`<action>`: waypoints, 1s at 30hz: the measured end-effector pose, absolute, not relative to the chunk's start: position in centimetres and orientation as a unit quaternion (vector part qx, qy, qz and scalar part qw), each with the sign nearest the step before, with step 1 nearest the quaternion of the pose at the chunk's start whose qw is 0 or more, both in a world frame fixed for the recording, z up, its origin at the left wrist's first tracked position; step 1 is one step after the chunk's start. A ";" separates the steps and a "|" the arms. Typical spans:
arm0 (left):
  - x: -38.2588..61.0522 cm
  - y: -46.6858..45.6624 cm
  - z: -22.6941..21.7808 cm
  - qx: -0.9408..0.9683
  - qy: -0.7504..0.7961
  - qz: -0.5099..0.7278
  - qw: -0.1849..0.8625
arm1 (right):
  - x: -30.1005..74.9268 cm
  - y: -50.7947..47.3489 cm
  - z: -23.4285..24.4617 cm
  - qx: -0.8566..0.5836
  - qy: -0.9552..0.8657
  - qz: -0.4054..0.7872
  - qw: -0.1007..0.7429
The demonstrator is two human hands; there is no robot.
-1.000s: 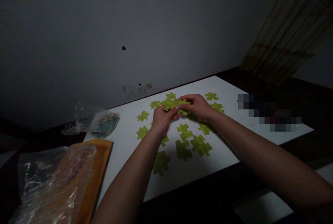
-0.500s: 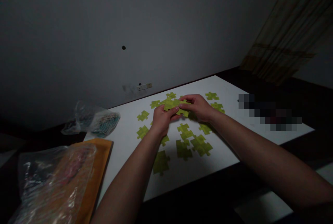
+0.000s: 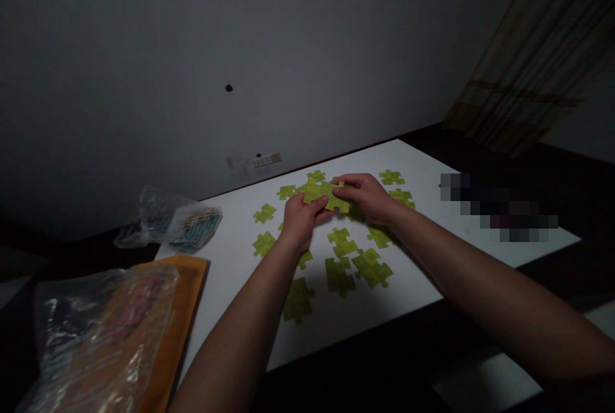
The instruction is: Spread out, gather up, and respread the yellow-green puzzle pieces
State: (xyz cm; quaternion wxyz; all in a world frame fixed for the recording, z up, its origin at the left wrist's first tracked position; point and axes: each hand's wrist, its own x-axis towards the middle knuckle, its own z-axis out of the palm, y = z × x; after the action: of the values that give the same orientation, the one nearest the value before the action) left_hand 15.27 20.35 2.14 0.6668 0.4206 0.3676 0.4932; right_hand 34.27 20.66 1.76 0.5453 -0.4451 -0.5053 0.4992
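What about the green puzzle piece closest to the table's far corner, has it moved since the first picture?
No, the green puzzle piece lies in the same spot, judged against the far corner of the table.

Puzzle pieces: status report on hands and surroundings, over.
Left hand, right hand: both gripping puzzle pieces. Other pieces on white table. Orange packet left, apart from hands.

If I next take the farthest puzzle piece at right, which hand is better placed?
Probably your right hand: it is closer to that puzzle piece, while your left hand is farther across. Both hands hold green pieces.
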 end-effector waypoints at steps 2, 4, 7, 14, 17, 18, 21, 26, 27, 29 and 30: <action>15.3 20.4 2.1 0.419 0.372 0.498 0.662 | 34.3 20.8 1.8 -0.442 -0.501 0.500 0.551; 15.2 20.4 2.1 0.417 0.372 0.499 0.662 | 34.3 20.8 1.8 -0.436 -0.495 0.503 0.558; 15.1 20.5 2.2 0.409 0.374 0.497 0.667 | 34.3 20.8 1.9 -0.435 -0.477 0.520 0.560; 15.2 20.5 2.2 0.394 0.382 0.505 0.666 | 34.3 20.7 1.9 -0.438 -0.478 0.527 0.550; 15.2 20.5 2.3 0.398 0.376 0.506 0.667 | 34.4 20.7 1.9 -0.441 -0.476 0.526 0.550; 15.2 20.4 2.3 0.400 0.374 0.505 0.667 | 34.4 20.7 1.9 -0.441 -0.475 0.526 0.551; 15.2 20.4 2.3 0.404 0.372 0.501 0.669 | 34.3 20.6 2.1 -0.438 -0.470 0.529 0.554; 15.2 20.5 2.2 0.405 0.368 0.508 0.666 | 34.1 20.4 2.6 -0.436 -0.453 0.532 0.568; 15.2 20.4 2.2 0.407 0.366 0.508 0.665 | 34.1 20.3 2.6 -0.436 -0.450 0.532 0.569; 15.2 20.4 2.2 0.411 0.367 0.506 0.664 | 34.0 20.3 2.7 -0.435 -0.447 0.534 0.571; 15.2 20.4 2.2 0.412 0.369 0.505 0.663 | 34.0 20.3 2.7 -0.431 -0.446 0.536 0.572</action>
State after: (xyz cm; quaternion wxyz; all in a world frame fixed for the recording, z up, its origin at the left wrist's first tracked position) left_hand 15.19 20.39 2.21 0.6626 0.4122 0.3687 0.5051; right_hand 34.03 20.28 2.73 0.5722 -0.4313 -0.4461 0.5362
